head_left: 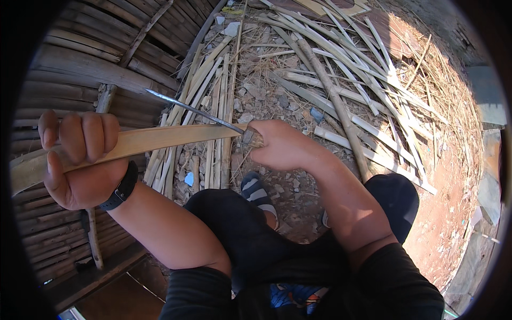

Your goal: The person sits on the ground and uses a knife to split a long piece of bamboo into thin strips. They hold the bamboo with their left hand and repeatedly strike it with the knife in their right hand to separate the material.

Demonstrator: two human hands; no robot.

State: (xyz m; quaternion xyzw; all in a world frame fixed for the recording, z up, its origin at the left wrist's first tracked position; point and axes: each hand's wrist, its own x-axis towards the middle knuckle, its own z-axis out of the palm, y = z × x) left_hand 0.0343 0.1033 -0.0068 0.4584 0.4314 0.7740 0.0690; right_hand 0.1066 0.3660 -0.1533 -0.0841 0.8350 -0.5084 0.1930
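Observation:
My left hand [80, 154], with a black band at its wrist, is curled around a long flat bamboo strip [165, 138]. The strip runs past the hand to the left, and its other end lies near my right hand [280, 144]. That hand is closed on the short wooden handle of a knife [184, 105], most of the handle hidden by the fingers. The narrow blade slants up and left, and its base lies across the strip close to that end. I cannot tell how deep the edge sits in the strip.
A bamboo slat wall [64, 74] rises on the left. Beside it several long split strips [216, 106] lie on rubble-strewn ground [258, 96]. A large loose pile of bamboo strips [352, 69] and a thick pole [338, 104] lie ahead to the right, amid shavings. My sandalled foot [258, 194] is below.

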